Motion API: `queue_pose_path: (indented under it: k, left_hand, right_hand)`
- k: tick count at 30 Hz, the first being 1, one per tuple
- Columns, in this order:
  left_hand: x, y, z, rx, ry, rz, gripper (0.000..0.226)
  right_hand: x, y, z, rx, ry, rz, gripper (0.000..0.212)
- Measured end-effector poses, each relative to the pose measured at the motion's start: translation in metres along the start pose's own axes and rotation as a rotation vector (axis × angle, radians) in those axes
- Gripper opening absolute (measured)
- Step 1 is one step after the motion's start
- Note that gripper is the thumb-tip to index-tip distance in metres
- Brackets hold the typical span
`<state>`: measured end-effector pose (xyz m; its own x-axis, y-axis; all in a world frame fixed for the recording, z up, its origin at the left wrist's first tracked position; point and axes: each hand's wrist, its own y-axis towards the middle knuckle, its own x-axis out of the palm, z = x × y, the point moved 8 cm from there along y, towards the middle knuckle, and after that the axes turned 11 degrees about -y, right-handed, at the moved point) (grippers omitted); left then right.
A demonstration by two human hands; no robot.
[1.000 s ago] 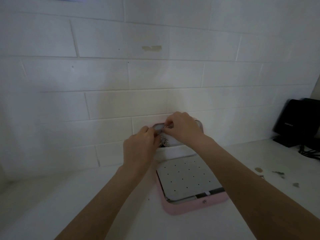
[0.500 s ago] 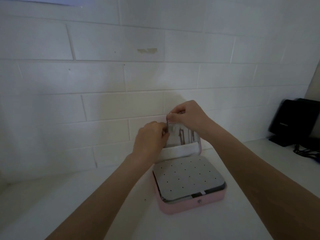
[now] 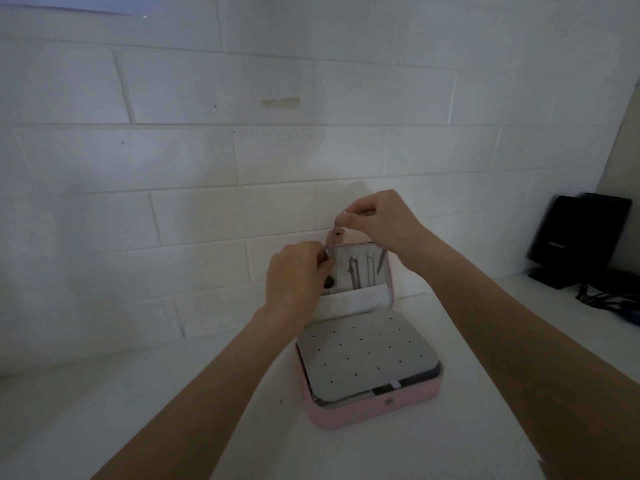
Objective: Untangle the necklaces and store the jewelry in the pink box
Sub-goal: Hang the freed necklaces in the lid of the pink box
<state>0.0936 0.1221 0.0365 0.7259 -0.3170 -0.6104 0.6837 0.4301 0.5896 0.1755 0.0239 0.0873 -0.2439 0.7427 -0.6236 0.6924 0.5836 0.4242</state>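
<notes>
Silver chain (image 3: 333, 242), judged light, limp and prone to snag, runs taut between right hand (image 3: 375, 216) pinching it above the pink box (image 3: 381, 408) lid and left hand (image 3: 298, 277) pinching it just below; best held near the ends.

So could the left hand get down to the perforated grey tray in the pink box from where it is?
Probably yes. The left hand is just above and behind the perforated grey tray, which lies uncovered in the open pink box. But it pinches a necklace chain with the right hand, so it would have to let go first.
</notes>
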Motion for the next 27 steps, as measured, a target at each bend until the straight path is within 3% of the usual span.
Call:
queue_pose_path:
  k: [5,14,17,21,27]
  left_hand:
    - [0.002,-0.006,-0.014,-0.132,-0.212,0.039,0.015]
    - [0.005,-0.011,-0.020,-0.032,0.130,-0.038,0.019]
    - [-0.006,-0.017,-0.016,0.026,0.079,0.026,0.017]
    - [-0.017,-0.037,-0.004,0.230,0.106,0.116,0.012]
    - [0.009,-0.042,-0.007,0.210,0.212,-0.055,0.012]
  right_hand:
    - [0.006,-0.002,0.004,0.001,-0.061,-0.044,0.012]
    - [0.027,-0.001,0.009,0.013,-0.095,-0.090,0.017]
    - [0.025,0.002,0.006,0.011,-0.107,-0.066,0.016]
    - [0.027,0.005,0.004,0.017,-0.099,-0.051,0.014]
    - [0.025,0.007,0.002,0.025,-0.078,0.046,0.011]
